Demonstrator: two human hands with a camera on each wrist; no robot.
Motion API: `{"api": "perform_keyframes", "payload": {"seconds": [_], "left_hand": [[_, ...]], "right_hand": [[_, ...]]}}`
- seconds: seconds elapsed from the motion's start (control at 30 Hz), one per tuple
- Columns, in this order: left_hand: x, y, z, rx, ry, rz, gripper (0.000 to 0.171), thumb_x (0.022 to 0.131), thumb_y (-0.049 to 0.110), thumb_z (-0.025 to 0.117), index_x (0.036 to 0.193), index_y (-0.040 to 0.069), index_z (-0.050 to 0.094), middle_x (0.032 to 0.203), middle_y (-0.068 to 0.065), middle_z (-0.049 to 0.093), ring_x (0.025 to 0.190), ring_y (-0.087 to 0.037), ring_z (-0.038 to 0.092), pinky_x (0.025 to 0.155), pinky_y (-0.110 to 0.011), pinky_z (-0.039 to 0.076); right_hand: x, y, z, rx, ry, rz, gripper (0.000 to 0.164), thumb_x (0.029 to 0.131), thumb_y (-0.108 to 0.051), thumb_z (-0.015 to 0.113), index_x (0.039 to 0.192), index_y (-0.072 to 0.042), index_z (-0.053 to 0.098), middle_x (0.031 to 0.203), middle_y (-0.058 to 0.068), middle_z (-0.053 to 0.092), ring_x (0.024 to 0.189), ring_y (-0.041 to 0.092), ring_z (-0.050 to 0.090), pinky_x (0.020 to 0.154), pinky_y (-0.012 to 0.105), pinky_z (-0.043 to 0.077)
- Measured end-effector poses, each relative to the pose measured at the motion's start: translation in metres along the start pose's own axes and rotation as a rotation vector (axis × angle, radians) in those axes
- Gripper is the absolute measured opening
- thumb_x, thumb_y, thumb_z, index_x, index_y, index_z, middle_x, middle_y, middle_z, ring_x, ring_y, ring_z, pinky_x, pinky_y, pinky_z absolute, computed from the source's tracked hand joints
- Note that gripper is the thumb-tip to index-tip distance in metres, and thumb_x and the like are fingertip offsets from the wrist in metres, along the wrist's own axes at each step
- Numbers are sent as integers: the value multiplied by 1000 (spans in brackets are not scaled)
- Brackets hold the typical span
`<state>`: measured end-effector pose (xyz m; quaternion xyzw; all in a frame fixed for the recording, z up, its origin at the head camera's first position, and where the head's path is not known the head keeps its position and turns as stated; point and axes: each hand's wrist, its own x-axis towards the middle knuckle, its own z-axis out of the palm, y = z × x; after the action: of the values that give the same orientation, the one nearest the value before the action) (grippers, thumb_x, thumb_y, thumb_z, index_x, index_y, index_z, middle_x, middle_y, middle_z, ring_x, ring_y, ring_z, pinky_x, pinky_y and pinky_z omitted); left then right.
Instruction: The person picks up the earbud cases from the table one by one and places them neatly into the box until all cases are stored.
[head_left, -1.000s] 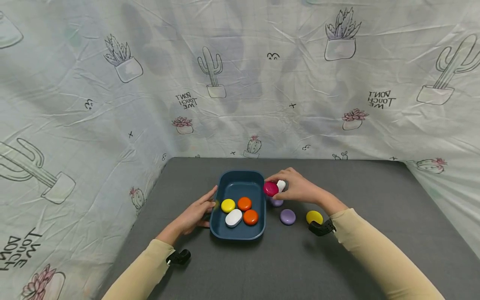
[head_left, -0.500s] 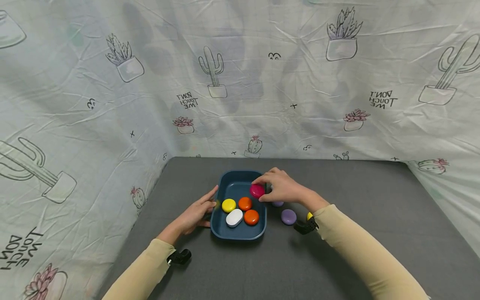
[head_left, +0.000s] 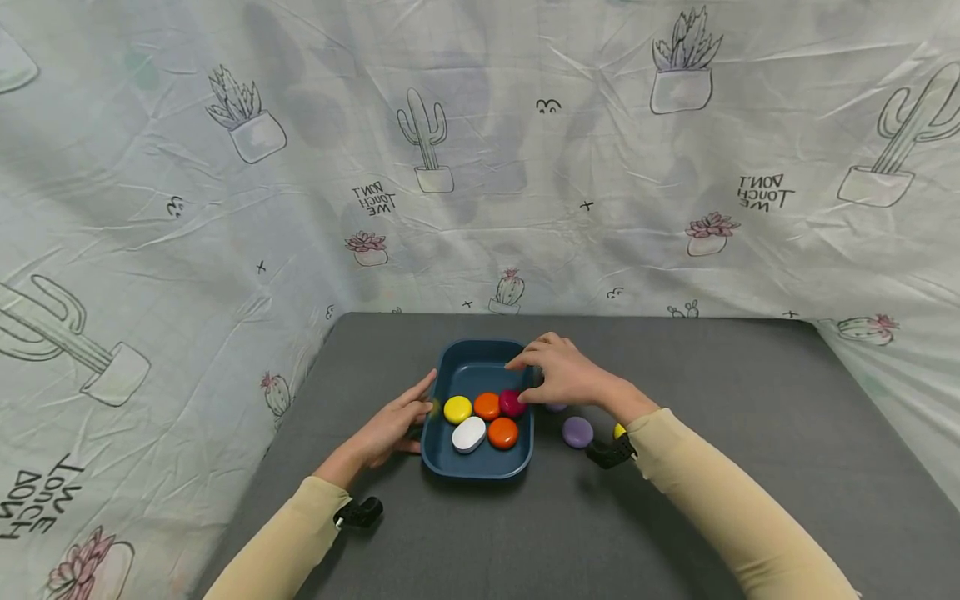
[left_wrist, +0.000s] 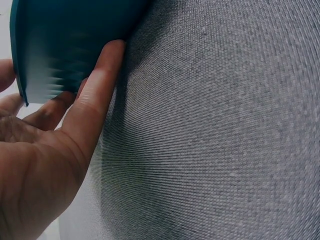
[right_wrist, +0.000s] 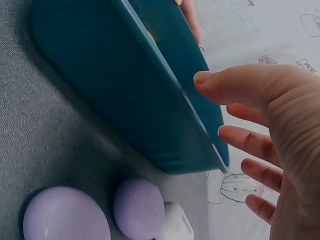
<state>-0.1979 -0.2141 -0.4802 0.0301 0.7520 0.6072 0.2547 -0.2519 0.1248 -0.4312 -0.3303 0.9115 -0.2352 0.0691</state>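
Note:
A dark blue rectangular tray (head_left: 471, 379) stands on the table. Inside it lie a crimson smooth disc (head_left: 512, 403), two orange discs (head_left: 487, 407), a yellow disc (head_left: 458, 409) and a white oval piece (head_left: 468, 435). My left hand (head_left: 388, 428) rests against the tray's left side; in the left wrist view its straight fingers touch the outer wall. Over the tray's right rim is my right hand (head_left: 566, 375), thumb and fingers spread apart, holding nothing. The crimson disc lies just below its thumb, beside an orange disc.
Right of the tray lie a lilac disc (head_left: 577, 432) and a second lilac disc (right_wrist: 139, 209) with a white piece (right_wrist: 177, 222) touching or close to it. A yellow disc (head_left: 619, 431) is mostly hidden by the right wrist. A patterned cloth (head_left: 480, 167) hangs behind the grey table (head_left: 480, 542).
My right hand carried the crimson disc leftward over the rim and let it go; the disc dropped down into the tray beside the orange one. The left hand stayed put.

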Motion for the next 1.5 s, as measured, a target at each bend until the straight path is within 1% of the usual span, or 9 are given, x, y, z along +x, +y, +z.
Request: {"api": "perform_keyframes", "payload": {"seconds": [0.13,0.27,0.37,0.6,0.73,0.87,1.03,1.17,1.5], "left_hand": [[0,-1,-1,-10,-22,14,62,109,27,46,163,45,19,168,-19,12,140,-44,41,82,-48,58],[0,-2,-1,-11,-21,18,63,109,28,47,163,45,19,168,-19,11,140,-43,41,82,-49,58],[0,-2,-1,-11,-15,17,63,109,29,48,162,45,20,168,-19,11,140,-43,41,82,-49,57],[0,0,0,-2,-16,16,62,109,28,46,163,45,19,168,-19,11,140,-43,42,82,-49,58],[0,2,0,-2,-21,17,62,109,27,45,163,44,18,169,-19,11,140,-43,42,82,-49,58],[1,2,1,-7,-18,12,62,110,26,45,163,45,19,169,-18,12,141,-43,40,83,-49,57],[1,4,1,-10,-7,5,62,110,26,45,162,46,19,169,-17,12,142,-43,39,83,-49,57],[2,4,2,-13,0,2,62,109,27,46,162,46,20,169,-18,11,142,-44,38,83,-49,57],[3,5,3,1,12,-5,63,108,28,47,161,48,20,169,-17,11,143,-44,38,80,-47,57]], "right_hand": [[-6,4,-5,34,51,1,46,87,-38,80,131,-26,72,127,-3,63,130,28,38,107,57,28],[-12,8,-8,69,83,-3,45,88,-35,79,131,-25,71,122,-2,66,127,26,41,106,57,29],[-16,9,-10,90,99,-13,44,88,-32,79,130,-24,72,121,0,67,125,26,42,105,57,30],[-27,13,-15,108,105,-17,47,89,-32,78,133,-18,70,123,4,67,126,27,42,104,57,32],[-36,18,-21,117,129,-20,46,89,-33,79,133,-21,71,126,-1,66,125,27,43,102,57,34],[-47,26,-27,119,155,-18,44,89,-34,80,131,-25,71,127,-3,66,123,25,44,98,55,37],[-61,35,-34,137,150,25,44,90,-33,80,132,-24,70,125,0,67,125,26,43,99,57,36],[-72,44,-36,127,143,49,47,91,-34,79,134,-20,69,120,-2,67,125,28,43,99,59,36],[-106,67,-29,82,115,61,49,91,-37,77,136,-20,68,120,4,68,124,31,45,100,63,34]]}}
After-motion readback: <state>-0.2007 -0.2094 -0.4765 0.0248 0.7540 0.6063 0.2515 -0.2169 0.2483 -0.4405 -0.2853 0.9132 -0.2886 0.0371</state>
